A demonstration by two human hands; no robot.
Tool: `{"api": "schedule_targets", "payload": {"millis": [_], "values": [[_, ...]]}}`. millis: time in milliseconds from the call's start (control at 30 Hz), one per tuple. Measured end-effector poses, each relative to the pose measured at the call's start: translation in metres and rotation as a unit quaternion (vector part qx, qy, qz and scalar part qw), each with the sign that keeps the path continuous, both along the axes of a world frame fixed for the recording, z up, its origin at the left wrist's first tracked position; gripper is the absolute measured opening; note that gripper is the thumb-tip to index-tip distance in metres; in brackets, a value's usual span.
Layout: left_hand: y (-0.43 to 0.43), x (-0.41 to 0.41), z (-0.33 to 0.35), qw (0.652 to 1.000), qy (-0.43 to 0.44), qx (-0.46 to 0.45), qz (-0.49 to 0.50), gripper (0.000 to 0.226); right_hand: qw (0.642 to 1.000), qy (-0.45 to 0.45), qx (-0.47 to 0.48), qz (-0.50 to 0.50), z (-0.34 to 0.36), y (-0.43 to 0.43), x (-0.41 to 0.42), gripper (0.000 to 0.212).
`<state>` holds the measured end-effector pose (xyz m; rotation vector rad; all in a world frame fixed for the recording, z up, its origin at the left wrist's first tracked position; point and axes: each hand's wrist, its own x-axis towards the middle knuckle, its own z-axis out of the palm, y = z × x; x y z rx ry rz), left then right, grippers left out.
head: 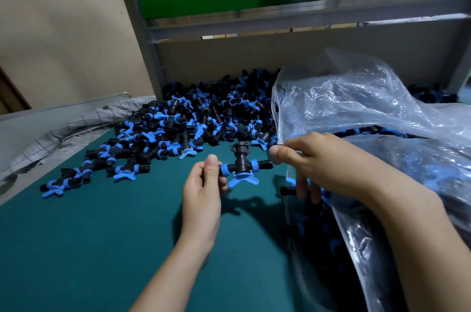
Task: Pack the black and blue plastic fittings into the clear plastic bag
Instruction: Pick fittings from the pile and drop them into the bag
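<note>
One black and blue fitting (240, 158) is held above the green mat (89, 248), near the middle of the view. It is pinched at its left end by the left hand (202, 199), between the thumb and the curled fingers, and its blue winged part is turned down toward the mat. The right end of the fitting is pointed at the right hand (321, 164) and is very near to its thumb; whether they touch cannot be told. The edge of the clear plastic bag (356, 107) is pinched by the right hand between the thumb and the forefinger, so that the mouth of the bag is lifted and faces to the left. The other fingers of the right hand are curled downward at the mouth of the bag, and what they hold, if anything, cannot be told. Inside the bag, at the lower right, more black and blue pieces (302, 218) are seen through the film. A large pile of fittings (198, 118) is spread on the far part of the mat, against a cardboard wall (254, 56), and thins out toward the left. A crumpled checked cloth (76, 123) is laid at the left edge of the mat, just beside the pile. A grey metal frame (142, 31) is seen above the cardboard wall.
</note>
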<state>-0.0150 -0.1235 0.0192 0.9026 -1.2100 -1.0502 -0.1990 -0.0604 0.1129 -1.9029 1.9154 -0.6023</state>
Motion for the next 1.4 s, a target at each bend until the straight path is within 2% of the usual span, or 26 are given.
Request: {"api": "schedule_targets", "payload": {"millis": [200, 367, 567, 767, 833, 900, 967, 1133, 1233, 1400], "values": [[0.005, -0.004, 0.0, 0.997, 0.016, 0.028, -0.075, 0.036, 0.996, 0.016, -0.069, -0.05, 0.014, 0.006, 0.001, 0.064], [0.013, -0.007, 0.0, 0.992, -0.034, 0.025, -0.119, 0.029, 0.994, -0.028, -0.096, -0.047, 0.021, 0.009, 0.004, 0.067], [0.04, -0.036, -0.009, 0.968, -0.09, 0.016, -0.235, 0.017, 0.992, -0.044, -0.107, -0.04, 0.024, 0.01, 0.01, 0.067], [0.055, -0.071, -0.012, 0.978, -0.074, 0.021, -0.194, 0.009, 0.992, -0.051, -0.111, -0.039, 0.024, 0.01, 0.012, 0.067], [0.059, -0.076, -0.011, 0.98, -0.123, -0.01, -0.154, 0.022, 0.992, -0.05, -0.111, -0.041, 0.023, 0.01, 0.012, 0.067], [0.061, -0.078, -0.013, 0.97, -0.207, -0.055, -0.111, 0.033, 0.992, -0.048, -0.109, -0.042, 0.023, 0.01, 0.012, 0.067], [0.061, -0.078, -0.014, 0.958, -0.263, -0.089, -0.071, 0.033, 0.993, -0.044, -0.107, -0.038, 0.023, 0.009, 0.012, 0.068], [0.061, -0.074, -0.013, 0.94, -0.299, -0.142, -0.077, 0.027, 0.993, -0.041, -0.109, -0.035, 0.022, 0.009, 0.014, 0.068], [0.062, -0.069, -0.011, 0.917, -0.321, -0.22, -0.089, 0.025, 0.993, -0.036, -0.109, -0.038, 0.022, 0.009, 0.013, 0.068], [0.063, -0.062, -0.011, 0.873, -0.367, -0.298, -0.116, 0.028, 0.994, -0.017, -0.102, -0.04, 0.019, 0.008, 0.011, 0.067]]}}
